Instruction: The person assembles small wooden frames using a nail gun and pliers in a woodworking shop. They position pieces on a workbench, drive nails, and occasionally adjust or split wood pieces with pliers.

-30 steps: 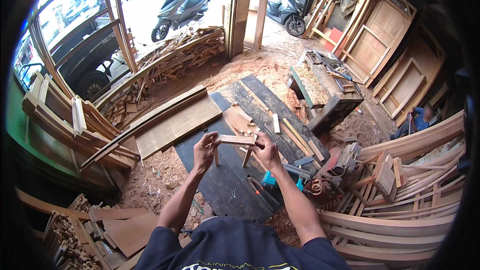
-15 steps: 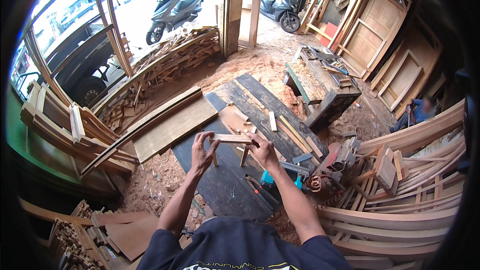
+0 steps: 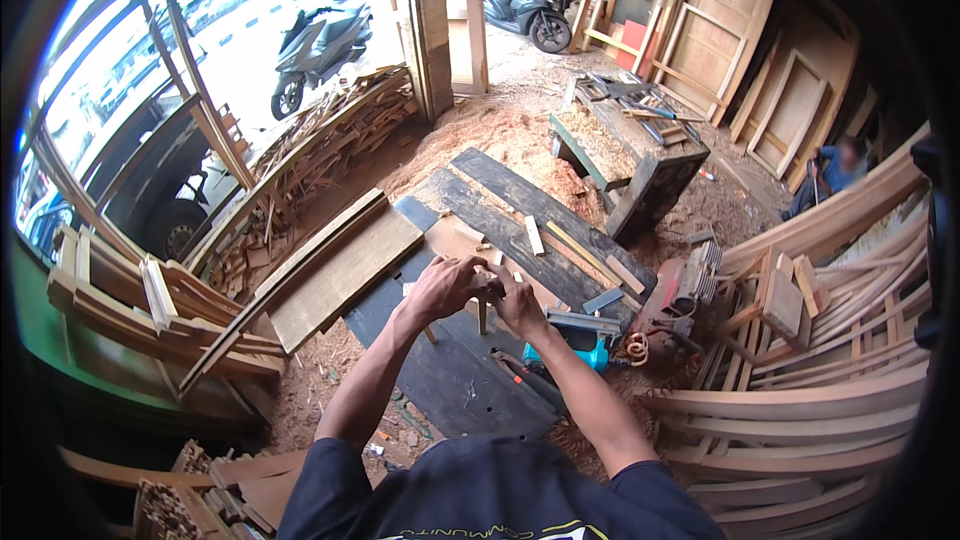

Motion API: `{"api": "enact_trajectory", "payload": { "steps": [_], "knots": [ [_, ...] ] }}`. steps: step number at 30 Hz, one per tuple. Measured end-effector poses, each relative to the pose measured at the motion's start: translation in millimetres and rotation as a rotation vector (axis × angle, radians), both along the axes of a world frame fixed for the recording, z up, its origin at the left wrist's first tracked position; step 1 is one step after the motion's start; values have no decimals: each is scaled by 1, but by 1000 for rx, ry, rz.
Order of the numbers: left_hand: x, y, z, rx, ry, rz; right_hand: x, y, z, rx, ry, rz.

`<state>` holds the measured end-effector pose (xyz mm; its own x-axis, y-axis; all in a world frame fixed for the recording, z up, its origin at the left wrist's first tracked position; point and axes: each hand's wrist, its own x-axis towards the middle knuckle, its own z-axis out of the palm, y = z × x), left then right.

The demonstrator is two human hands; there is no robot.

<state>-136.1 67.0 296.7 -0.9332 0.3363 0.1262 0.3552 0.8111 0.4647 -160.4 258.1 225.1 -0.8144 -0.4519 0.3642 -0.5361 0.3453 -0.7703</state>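
Note:
Both hands are close together over the dark workbench (image 3: 450, 390). My left hand (image 3: 445, 290) has its fingers closed on a short wooden piece (image 3: 486, 280), and the fingers of my right hand (image 3: 517, 302) close on it from the other side. Most of that piece is hidden by the fingers. A narrow wooden upright (image 3: 481, 316) shows below, between the hands; whether it joins the held piece I cannot tell. Small wood offcuts (image 3: 468, 232) and a pale block (image 3: 534, 235) lie on the bench beyond the hands. A teal power tool (image 3: 580, 345) rests right of my right forearm.
A long wooden panel (image 3: 345, 275) extends from the bench's left side. Red-handled pliers (image 3: 515, 372) lie near the front. A red machine (image 3: 675, 295) stands at right, beside stacked curved timber (image 3: 790, 405). Farther off are a second bench (image 3: 620, 140), sawdust and a seated person (image 3: 828, 175).
My hands have come together, and the short wooden bar that spanned between them is now turned and mostly covered by fingers. The whole view has shifted slightly.

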Motion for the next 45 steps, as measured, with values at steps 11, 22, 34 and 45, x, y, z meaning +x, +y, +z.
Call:
{"api": "enact_trajectory", "payload": {
  "steps": [11,22,34,45],
  "knots": [
    [6,1,-9,80,6,-47,10,4,-24,-220,-132,36],
    [7,7,-6,44,66,-27,8,14,-13,-170,-233,22],
    [7,9,-7,31,23,7,5,11,-18,-155,-196,20],
    [6,4,-11,71,8,-27,2,9,-19,-120,-239,47]
  ]
}}
